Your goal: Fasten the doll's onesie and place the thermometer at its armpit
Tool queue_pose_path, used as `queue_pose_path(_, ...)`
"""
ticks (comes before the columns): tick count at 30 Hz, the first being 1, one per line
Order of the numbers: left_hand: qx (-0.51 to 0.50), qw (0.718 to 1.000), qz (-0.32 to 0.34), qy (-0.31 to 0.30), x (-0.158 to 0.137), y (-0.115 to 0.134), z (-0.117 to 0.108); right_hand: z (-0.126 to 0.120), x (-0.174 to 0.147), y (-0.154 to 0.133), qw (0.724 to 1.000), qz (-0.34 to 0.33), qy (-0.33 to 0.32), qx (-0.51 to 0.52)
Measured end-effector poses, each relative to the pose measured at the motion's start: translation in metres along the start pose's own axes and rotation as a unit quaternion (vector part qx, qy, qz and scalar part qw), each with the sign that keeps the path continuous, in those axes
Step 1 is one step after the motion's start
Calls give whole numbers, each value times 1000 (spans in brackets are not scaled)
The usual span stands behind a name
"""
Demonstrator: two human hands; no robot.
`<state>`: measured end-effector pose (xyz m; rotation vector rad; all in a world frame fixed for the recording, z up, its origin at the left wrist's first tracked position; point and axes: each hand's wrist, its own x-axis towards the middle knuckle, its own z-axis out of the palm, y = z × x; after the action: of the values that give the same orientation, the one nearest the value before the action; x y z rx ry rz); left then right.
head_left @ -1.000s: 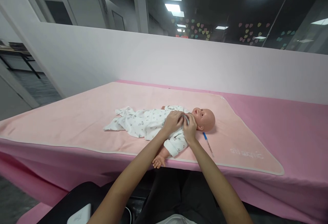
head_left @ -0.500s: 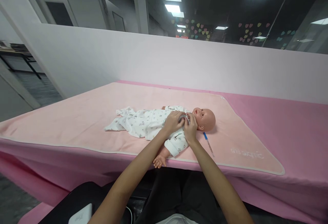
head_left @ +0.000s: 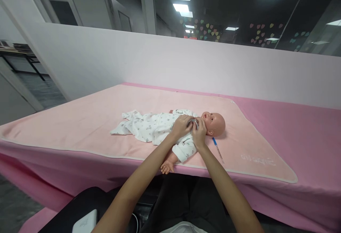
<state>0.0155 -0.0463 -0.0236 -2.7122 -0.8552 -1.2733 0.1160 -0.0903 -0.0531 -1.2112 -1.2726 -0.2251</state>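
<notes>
A baby doll (head_left: 216,123) lies on its back with its head to the right, dressed in a white printed gown (head_left: 145,127). Both hands meet at the gown's neckline, just below the doll's chin. My left hand (head_left: 182,125) rests on the upper chest, its fingers bent and closed on the gown's front. Close beside it, my right hand (head_left: 199,132) pinches the collar area near the chin. A greyish fold of cloth shows between the fingertips; the exact grip is partly hidden. A thin stick with a blue end (head_left: 215,141), like a thermometer, lies right of my right wrist.
A peach mat (head_left: 87,119) lies under the doll, over a pink tablecloth (head_left: 306,137). The doll's near hand (head_left: 167,167) reaches the table's front edge. Behind stands a white half wall (head_left: 186,62) with glass above. A white box-like device (head_left: 85,222) sits at lower left.
The view has shifted very slightly. Both hands stay at the doll's neckline, with only small finger movement.
</notes>
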Motion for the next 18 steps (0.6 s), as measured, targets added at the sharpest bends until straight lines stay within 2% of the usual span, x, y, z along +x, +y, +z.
queue_pose_path(18, -1, 1000, -9, -3, 0, -1, 1, -1, 0, -1, 1000, 1, 4, 9)
